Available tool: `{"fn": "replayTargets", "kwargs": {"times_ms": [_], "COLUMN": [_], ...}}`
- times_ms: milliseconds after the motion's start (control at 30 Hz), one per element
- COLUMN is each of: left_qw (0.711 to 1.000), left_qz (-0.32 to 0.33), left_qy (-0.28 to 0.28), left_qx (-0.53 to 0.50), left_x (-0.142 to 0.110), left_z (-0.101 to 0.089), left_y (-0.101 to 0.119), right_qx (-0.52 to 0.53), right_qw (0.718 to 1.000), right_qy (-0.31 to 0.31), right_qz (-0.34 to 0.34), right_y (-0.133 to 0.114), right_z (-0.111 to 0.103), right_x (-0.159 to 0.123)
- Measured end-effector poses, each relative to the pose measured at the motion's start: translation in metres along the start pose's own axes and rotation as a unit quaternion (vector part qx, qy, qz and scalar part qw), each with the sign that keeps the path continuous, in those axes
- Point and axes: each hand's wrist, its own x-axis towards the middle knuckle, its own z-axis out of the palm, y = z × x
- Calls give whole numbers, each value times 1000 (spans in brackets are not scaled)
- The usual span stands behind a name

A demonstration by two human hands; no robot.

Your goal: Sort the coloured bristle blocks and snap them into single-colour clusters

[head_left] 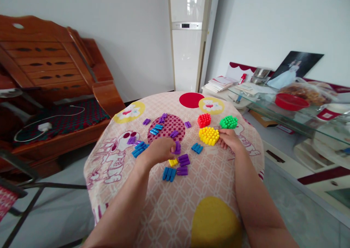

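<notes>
My left hand [160,149] is curled closed above the middle of the table, fingertips pointing down. Right beside the fingertips is a purple plastic building piece [177,147], with a small yellow piece [173,162] just below. Whatever the left fingers pinch is hidden. My right hand [229,139] has its fingers closed at the right edge of a yellow cluster of knobbed building pieces [209,135]. Behind that stand a red cluster [204,120] and a green cluster [229,122]. Loose blue pieces [169,174] and purple pieces [183,159] lie around the left hand.
A patterned cloth [175,211] covers the round table. On the right, a glass shelf [262,105] carries a red bowl [292,101], papers and a bag. A wooden bench [49,76] stands left, and a tall white cabinet unit [187,58] at the back.
</notes>
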Motion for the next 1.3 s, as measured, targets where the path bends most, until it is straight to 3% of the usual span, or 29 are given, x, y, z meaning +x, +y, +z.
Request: {"fn": "replayTargets", "kwargs": {"times_ms": [133,267,433,533,700,967,1100,1300], "left_qw": [998,1000,996,988,971,964,957,946], "left_qz": [-32,-3,44,75,112,149,133,14], "left_qy": [6,-4,72,116,178,174,194,277], "left_qx": [48,22,-22,-72,-115,-138,-167,-170], "left_x": [-13,-15,12,40,79,101,94,68], "left_z": [22,13,-10,-11,9,44,37,-3], "left_y": [0,1,15,25,38,49,36,-18], "right_qx": [2,4,6,11,9,1,1,-5], "right_qw": [1000,1000,1000,1000,1000,1000,1000,1000], "right_qy": [0,-1,-9,-8,-4,3,7,1], "right_qz": [-9,-16,-24,-20,-11,12,4,-19], "right_y": [2,5,9,9,7,4,4,9], "right_z": [1,1,1,1,2,1,1,0], "right_x": [0,2,5,6,6,4,4,4]}}
